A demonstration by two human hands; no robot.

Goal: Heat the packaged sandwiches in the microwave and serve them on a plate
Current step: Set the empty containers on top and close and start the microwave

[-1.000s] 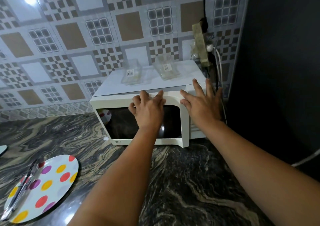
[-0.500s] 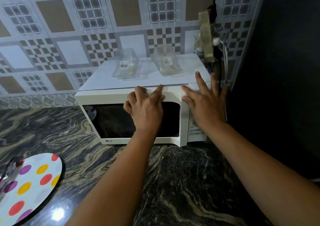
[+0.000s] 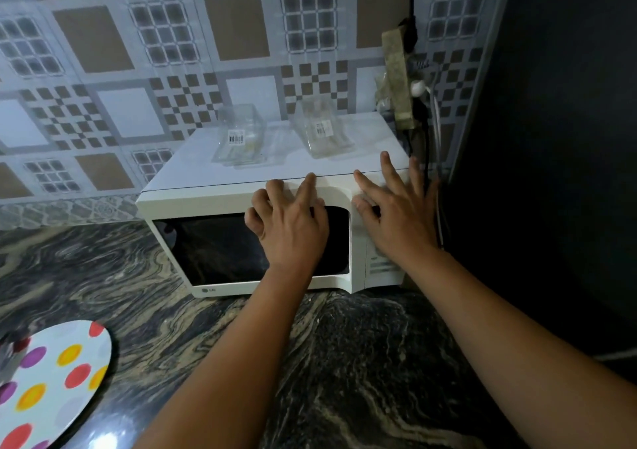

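A white microwave [image 3: 220, 286] stands on the dark marbled counter against the tiled wall, its door closed. Two clear plastic sandwich packs lie on its roof, one at the left [image 3: 239, 135] and one at the right [image 3: 322, 128], each with a barcode label. My left hand [image 3: 293, 221] presses flat on the upper right part of the door, fingers reaching the top edge. My right hand [image 3: 396, 214] lies spread over the control panel and the top right corner. A white plate with coloured dots [image 3: 51, 379] sits at the lower left.
A power strip [image 3: 400, 80] with plugs and cables hangs on the wall just right of the microwave. A dark tall surface [image 3: 551, 138] fills the right side. Something dark and blurred lies on the plate's left edge. The marbled counter [image 3: 362, 362] stretches in front.
The view has shifted closer and slightly right, so the plate slid toward the left edge. Both hands stay pressed on the microwave front in nearly the same places.
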